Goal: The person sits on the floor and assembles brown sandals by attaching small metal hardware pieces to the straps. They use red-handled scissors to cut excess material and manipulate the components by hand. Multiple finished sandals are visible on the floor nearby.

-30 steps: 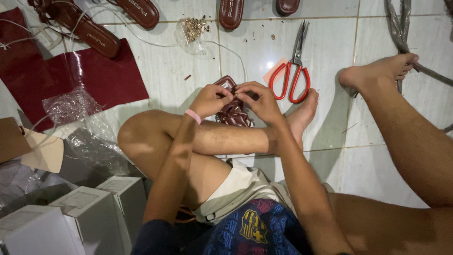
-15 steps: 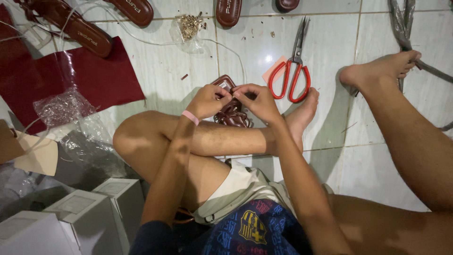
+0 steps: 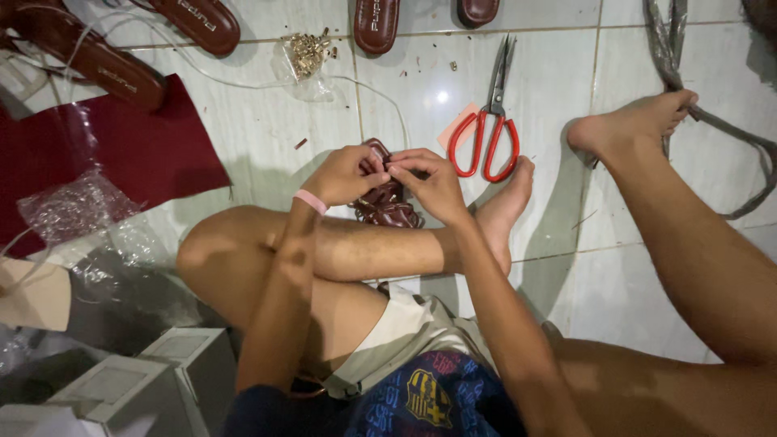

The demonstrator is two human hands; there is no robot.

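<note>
Both hands meet in the middle of the frame, fingers pinched shut on a bundle of dark brown straps. Left hand holds the top of the straps from the left, and it has a pink band on the wrist. Right hand pinches the same spot from the right, so the fingertips of both hands touch. The straps hang down from the fingers and rest against the shin of the bent leg, just above the white floor.

Red scissors lie on the floor just right of the hands, near the toes. A small pink paper sits under the left handle. A little clear bag of gold bits is at the upper middle. Brown sandals lie along the top edge. A dark red sheet is at the left, with crinkly clear plastic below it. White boxes are at the lower left. Grey cords run down the upper right, past the other foot.

Compared with a second ago, the hands are in almost the same place and keep the same pinch on the straps. The view has slid a little, so the scissors and the sheet sit a bit more to the right in the frame.
</note>
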